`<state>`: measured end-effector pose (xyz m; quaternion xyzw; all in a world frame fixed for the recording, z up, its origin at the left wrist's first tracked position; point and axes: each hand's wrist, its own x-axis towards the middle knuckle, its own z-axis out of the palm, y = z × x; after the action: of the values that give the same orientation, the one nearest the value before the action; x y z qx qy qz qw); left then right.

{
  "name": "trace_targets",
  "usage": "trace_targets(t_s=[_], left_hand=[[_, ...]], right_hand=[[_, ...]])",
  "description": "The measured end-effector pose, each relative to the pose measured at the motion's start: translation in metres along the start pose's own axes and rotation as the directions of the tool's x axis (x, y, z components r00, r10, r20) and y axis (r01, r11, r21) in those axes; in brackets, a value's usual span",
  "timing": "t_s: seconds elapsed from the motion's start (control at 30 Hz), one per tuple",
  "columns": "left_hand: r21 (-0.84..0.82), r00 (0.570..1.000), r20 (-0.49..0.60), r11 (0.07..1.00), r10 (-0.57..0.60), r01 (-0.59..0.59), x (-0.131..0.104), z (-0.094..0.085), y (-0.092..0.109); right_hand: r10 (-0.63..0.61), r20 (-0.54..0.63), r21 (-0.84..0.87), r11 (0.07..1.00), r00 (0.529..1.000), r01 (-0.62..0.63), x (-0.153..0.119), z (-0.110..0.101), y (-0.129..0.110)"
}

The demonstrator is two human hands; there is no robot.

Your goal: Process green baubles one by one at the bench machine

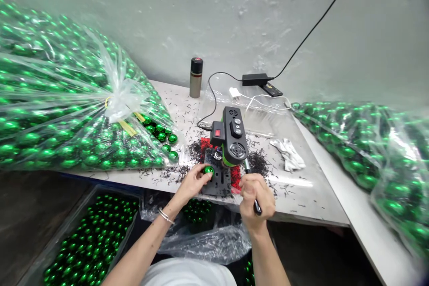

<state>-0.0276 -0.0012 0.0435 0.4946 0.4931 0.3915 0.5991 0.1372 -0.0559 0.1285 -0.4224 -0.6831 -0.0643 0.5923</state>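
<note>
Between the thumb and fingers of my left hand (194, 182) is a shiny green ball (209, 170), held over the front of a dark slotted base plate (217, 185). My right hand (257, 199) is wrapped round the black-gripped lever (257, 208) of a small bench drill press (234, 136). Its black head has round vents, several buttons and a red switch. The tool's tip under the head is mostly hidden. Black shavings (256, 163) and a red sheet (236, 178) lie around the base.
A big clear bag of green balls (67, 111) fills the left, with a few loose balls at its mouth. More bags (362, 152) lie at right. A bin of balls (94, 237) stands below. Behind are a bottle (196, 78), power adapter (255, 79) and white gloves (288, 154).
</note>
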Motion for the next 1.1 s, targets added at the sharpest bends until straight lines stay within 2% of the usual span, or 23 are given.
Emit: trace_targets(t_s=[0.07, 0.13, 0.27, 0.57, 0.77, 0.97, 1.1], left_hand=[[0.203, 0.991, 0.017, 0.970, 0.136, -0.137, -0.001, 0.005, -0.002], [0.345, 0.973, 0.059, 0.910, 0.224, -0.230, -0.002, 0.009, -0.002], [0.488, 0.953, 0.132, 0.819, 0.272, -0.301, -0.001, 0.012, 0.001], [0.556, 0.902, 0.164, 0.717, 0.400, -0.420, 0.010, 0.017, -0.009], [0.604, 0.865, 0.210, 0.636, 0.455, -0.481, 0.007, 0.016, -0.009], [0.655, 0.851, 0.209, 0.578, 0.481, -0.487, 0.006, 0.009, -0.012], [0.694, 0.835, 0.193, 0.530, 0.515, -0.487, 0.010, 0.014, -0.014]], right_hand=[[0.005, 0.010, -0.012, 1.000, 1.000, -0.005, 0.001, -0.001, -0.001], [0.008, 0.014, -0.021, 1.000, 1.000, -0.007, 0.002, -0.001, -0.001], [0.009, 0.020, -0.025, 1.000, 1.000, -0.008, -0.001, -0.002, -0.001], [0.023, 0.020, -0.024, 0.999, 1.000, -0.023, -0.003, -0.002, -0.001], [0.021, 0.027, -0.028, 0.999, 0.999, -0.020, -0.003, -0.002, -0.002], [0.028, 0.019, -0.019, 0.999, 0.999, -0.027, -0.004, -0.002, -0.002], [0.033, 0.027, -0.015, 0.999, 0.999, -0.033, -0.006, -0.002, -0.001]])
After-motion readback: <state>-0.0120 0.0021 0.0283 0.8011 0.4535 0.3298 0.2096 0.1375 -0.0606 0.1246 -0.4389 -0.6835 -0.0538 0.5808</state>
